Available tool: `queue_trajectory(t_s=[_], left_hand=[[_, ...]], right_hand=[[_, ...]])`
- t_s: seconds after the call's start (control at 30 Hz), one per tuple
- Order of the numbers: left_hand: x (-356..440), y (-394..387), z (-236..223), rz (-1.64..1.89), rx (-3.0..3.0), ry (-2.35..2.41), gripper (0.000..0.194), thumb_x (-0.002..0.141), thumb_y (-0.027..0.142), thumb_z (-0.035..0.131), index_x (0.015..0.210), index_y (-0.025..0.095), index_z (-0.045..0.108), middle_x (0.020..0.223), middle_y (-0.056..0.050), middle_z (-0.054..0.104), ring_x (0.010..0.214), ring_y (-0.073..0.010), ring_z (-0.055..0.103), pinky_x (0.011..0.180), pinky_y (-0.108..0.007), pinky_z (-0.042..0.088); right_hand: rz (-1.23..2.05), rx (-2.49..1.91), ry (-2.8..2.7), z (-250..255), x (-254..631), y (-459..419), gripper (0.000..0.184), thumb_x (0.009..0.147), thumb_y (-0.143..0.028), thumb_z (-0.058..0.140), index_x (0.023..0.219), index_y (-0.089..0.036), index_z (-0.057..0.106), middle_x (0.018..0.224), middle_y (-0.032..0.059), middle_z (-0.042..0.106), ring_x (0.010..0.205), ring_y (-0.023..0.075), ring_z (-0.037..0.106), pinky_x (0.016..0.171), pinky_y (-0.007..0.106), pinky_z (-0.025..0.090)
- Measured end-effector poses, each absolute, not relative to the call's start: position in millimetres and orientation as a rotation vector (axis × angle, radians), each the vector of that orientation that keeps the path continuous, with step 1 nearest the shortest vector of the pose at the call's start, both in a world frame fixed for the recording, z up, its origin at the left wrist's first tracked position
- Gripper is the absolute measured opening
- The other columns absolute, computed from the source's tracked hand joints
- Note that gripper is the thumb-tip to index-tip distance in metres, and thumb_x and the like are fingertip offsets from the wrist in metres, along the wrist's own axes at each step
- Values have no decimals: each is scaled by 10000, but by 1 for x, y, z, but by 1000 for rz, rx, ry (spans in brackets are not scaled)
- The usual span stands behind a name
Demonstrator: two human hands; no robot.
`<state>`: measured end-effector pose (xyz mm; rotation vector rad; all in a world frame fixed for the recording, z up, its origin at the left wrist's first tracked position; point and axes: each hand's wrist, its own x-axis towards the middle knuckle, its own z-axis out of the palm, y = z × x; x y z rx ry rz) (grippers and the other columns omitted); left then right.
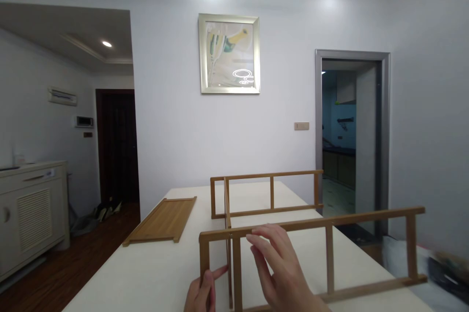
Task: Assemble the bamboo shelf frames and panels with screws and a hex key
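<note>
A partly joined wooden rack stands on the table in front of me. Its near side frame (330, 253) is ladder-like, and a matching far side frame (271, 192) stands behind. A thin wooden panel (226, 199), seen nearly edge-on, spans between them close to their left ends. Low at the near frame's left end post, my left hand (201, 292) is closed around the wood, its index finger stretched toward the panel. My right hand (280, 268) hovers by the top rail near the panel's joint, fingers curved and apart, with nothing visible in them.
A flat slatted wooden panel (164, 219) lies on the left part of the white table (120, 273). A white cabinet (32, 214) stands at the far left. Bagged items (432, 273) sit beyond the table's right edge. A doorway (351, 145) opens behind on the right.
</note>
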<state>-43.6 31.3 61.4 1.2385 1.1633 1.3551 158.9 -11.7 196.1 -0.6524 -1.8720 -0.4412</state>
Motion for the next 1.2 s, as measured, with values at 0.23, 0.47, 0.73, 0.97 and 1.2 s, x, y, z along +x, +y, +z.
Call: queue_trajectory(t_s=[0.23,0.47,0.73,0.97,1.2], left_hand=[[-40,23,66,1386,1301,1101,701,731,855,372,457,218,473,339,-50,521,283,-150,420,407,-297,427],[-41,18,68,1405,1317,1055,675,759,824,410,465,220,472,285,-20,438,419,-206,586,447,-262,435],[-42,18,69,1407,1322,969,641,809,775,412,481,230,487,288,-20,419,660,-263,692,456,-238,430],[-43,20,69,1414,1325,1005,660,787,805,398,475,230,484,278,-14,416,561,-250,672,458,-256,436],[-42,20,68,1405,1307,1027,678,755,833,398,465,225,473,289,-33,464,502,-232,648,464,-257,451]], right_hand=[[-396,-667,-2010,121,201,-30,307,838,-2,445,1030,-200,579,836,64,608,782,200,569,688,361,478],[-254,-894,-1901,78,213,-34,229,910,-62,440,1002,-204,594,830,53,636,769,185,584,699,341,475],[-105,-1114,-2171,80,199,-50,157,793,-73,520,752,-192,614,781,46,624,768,186,569,716,324,459],[-85,-1245,-2318,81,193,-59,152,669,-40,606,686,-191,594,804,52,620,790,200,583,703,308,459],[-362,-1143,-2305,49,192,-42,256,609,51,537,649,-201,547,705,42,602,717,198,570,767,313,479]])
